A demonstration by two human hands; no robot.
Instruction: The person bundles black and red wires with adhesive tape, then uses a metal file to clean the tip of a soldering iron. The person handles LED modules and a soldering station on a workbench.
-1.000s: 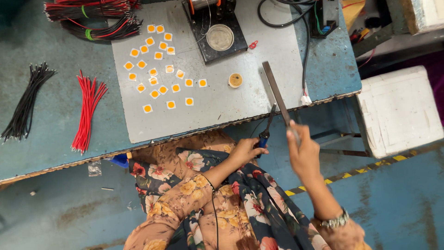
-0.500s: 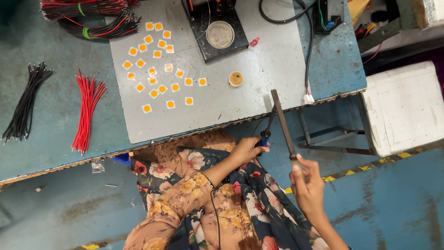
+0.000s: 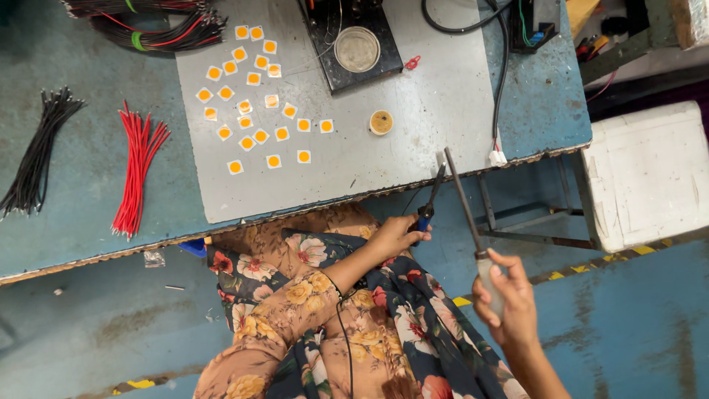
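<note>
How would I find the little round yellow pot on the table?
Start at the grey metal sheet lying on the blue workbench. Go right from the scattered orange-and-white squares to the small round pot standing alone. It is smaller than the silver tin above it, and yellowish-brown inside.

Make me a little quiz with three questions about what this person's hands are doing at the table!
1. True or false: the left hand holds a blue-handled tool.
2. What does the right hand grip? A) a red wire B) a long dark rod with a pale handle C) a round tin
3. Fill in: the bundle of red wires lies beside a bundle of ____ wires.

Key: 1 true; 2 B; 3 black
</note>
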